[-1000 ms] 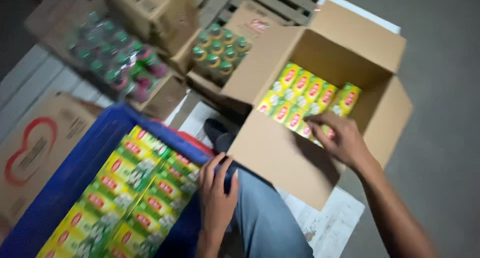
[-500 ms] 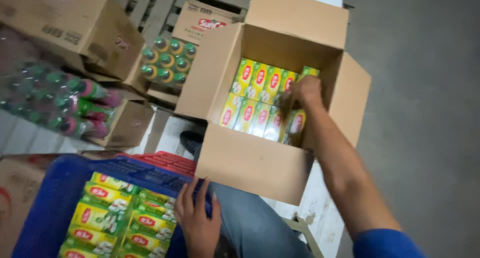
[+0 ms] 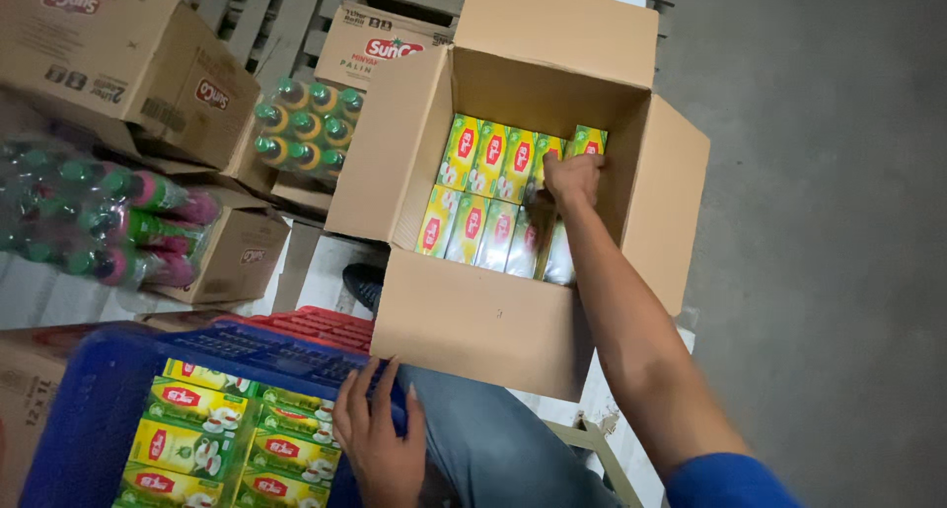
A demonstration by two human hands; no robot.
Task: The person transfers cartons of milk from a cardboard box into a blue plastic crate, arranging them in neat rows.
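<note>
My right hand (image 3: 572,178) reaches down into an open brown carton (image 3: 483,321), its fingers curled around a yellow-green box (image 3: 584,141) at the back right of the rows packed there. More yellow-green boxes (image 3: 473,187) stand upright in two rows beside it. My left hand (image 3: 380,439) grips the near rim of a blue crate (image 3: 89,409), which holds flat-lying yellow-green boxes (image 3: 197,434) of the same kind. My knee in blue jeans (image 3: 493,439) sits between crate and carton.
A red crate (image 3: 321,326) lies under the blue one. Shrink-wrapped bottles (image 3: 99,217) lie at the left, and green-capped bottles (image 3: 301,123) stand in a low tray. Closed brown cartons (image 3: 128,54) and a wooden pallet (image 3: 286,5) are behind. Grey floor (image 3: 838,222) spreads to the right.
My right hand moved from the carton's near right corner toward the back right boxes. The view swung down and left; my left hand stayed on the crate rim.
</note>
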